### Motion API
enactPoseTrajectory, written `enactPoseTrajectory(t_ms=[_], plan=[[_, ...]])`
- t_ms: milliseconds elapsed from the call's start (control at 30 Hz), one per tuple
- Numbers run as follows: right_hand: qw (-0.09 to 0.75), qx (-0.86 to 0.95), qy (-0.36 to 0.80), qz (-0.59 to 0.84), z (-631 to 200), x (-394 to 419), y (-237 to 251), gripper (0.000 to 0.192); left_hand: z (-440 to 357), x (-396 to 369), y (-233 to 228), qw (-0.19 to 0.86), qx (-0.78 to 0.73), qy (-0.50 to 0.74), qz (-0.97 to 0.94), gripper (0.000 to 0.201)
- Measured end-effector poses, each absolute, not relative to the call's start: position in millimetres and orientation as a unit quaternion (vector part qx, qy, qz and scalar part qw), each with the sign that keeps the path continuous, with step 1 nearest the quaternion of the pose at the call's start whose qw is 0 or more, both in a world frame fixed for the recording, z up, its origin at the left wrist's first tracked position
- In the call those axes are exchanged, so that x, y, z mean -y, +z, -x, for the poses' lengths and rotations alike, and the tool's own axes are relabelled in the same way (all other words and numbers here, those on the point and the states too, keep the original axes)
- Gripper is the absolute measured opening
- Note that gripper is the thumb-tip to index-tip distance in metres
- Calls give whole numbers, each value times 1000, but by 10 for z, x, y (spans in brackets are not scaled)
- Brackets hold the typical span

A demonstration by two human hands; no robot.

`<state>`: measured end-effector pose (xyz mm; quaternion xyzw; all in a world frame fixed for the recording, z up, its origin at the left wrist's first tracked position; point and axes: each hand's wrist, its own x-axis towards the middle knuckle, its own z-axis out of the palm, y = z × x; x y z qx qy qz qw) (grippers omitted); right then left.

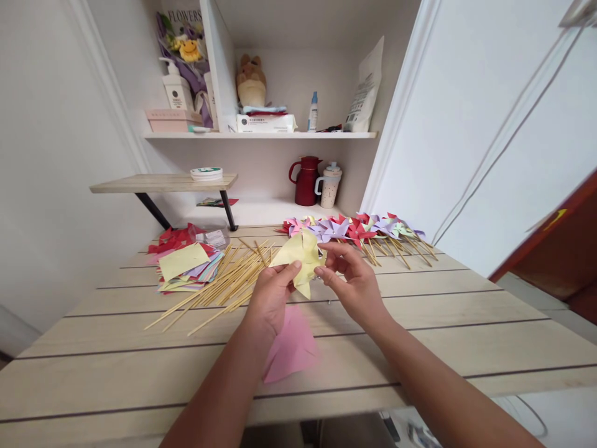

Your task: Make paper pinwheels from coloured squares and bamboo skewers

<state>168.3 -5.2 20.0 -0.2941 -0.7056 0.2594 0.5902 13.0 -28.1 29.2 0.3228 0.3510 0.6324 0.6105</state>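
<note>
A yellow paper pinwheel [305, 256] with folded blades is held up above the table between both hands. My left hand [273, 295] is closed on its left side, thumb pressed on the front. My right hand [352, 280] is at its right edge, index finger and thumb touching the paper; whether a small part sits between those fingertips I cannot tell. Below, a pink paper sheet [291, 345] lies on the table, partly behind my left forearm. A tiny shiny piece [329, 302] rests on the wood under my right hand.
Thin wooden sticks [228, 280] lie loose left of my hands, beside a stack of coloured paper [186, 264]. Finished pinwheels [345, 229] on sticks lie at the back right. A small raised shelf [163, 182], a red jug [306, 180] and a cup [331, 186] stand behind.
</note>
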Motion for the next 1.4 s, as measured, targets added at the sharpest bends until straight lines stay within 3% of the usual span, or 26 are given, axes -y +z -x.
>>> enactPoseTrajectory(t_ms=[367, 733, 900, 1133, 1400], plan=[[582, 740, 194, 276, -1684, 63, 246, 13, -116, 259, 272, 602, -363, 641, -308, 26], [534, 782, 197, 255, -1667, 82, 238, 23, -78, 250, 272, 596, -351, 662, -288, 22], [540, 774, 190, 270, -1646, 102, 242, 3, -97, 267, 277, 605, -346, 650, -302, 27], [572, 742, 184, 299, -1678, 108, 311, 11, -135, 294, 323, 595, -349, 657, -305, 38], [573, 735, 194, 307, -1677, 91, 279, 13, -144, 284, 317, 550, -371, 691, -286, 35]])
